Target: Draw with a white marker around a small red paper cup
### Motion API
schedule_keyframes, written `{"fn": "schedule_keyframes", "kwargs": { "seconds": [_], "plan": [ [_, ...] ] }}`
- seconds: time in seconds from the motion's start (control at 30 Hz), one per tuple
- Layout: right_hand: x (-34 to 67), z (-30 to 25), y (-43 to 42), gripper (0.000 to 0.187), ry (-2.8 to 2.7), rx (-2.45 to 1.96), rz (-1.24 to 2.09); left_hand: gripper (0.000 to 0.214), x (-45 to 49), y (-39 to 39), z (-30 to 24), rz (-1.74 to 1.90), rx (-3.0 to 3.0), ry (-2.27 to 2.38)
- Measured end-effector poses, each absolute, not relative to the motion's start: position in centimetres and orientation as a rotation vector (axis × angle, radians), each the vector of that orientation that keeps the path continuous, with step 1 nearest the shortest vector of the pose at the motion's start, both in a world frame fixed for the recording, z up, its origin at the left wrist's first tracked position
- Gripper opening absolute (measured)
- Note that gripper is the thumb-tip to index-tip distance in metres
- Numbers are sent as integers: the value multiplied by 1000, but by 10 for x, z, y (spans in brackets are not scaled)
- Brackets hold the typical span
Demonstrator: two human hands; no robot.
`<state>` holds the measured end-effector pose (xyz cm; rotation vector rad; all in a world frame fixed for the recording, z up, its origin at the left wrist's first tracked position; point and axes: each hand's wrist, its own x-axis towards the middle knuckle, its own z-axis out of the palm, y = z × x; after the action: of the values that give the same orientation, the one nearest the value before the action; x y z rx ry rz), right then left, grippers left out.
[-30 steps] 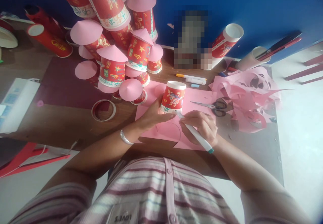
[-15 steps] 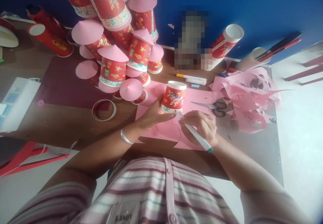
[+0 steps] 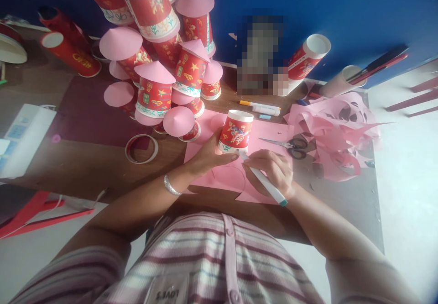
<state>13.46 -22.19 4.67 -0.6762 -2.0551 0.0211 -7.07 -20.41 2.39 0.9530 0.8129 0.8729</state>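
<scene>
A red paper cup [image 3: 236, 132] with a white rim and a white lower band is gripped at its left side by my left hand [image 3: 212, 152]. Small green marks show on that band. My right hand [image 3: 272, 169] pinches a white marker pen [image 3: 264, 183] with a green end, its tip against the cup's lower band. Beneath both hands lies a pink paper sheet [image 3: 201, 178] with a circle drawn on it. Dark-handled scissors [image 3: 296, 148] rest on the sheet's right side.
Red cups with pink cone tops [image 3: 153, 91] stand stacked at back left. A roll of tape [image 3: 141, 149] lies left of my hands. Pink paper scraps [image 3: 337, 126] heap at right, before a pen holder [image 3: 342, 82]. A yellow-capped marker [image 3: 262, 108] lies behind the cup.
The view has shifted very slightly. Both hands, the cup and the marker keep nearly the same places.
</scene>
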Motion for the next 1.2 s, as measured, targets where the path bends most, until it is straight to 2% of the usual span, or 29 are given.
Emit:
{"fn": "schedule_keyframes", "kwargs": {
  "seconds": [1.2],
  "plan": [
    [134,48,-223,19,-2063,-718,20,76,-71,-203,22,878,934,827]
  ]
}}
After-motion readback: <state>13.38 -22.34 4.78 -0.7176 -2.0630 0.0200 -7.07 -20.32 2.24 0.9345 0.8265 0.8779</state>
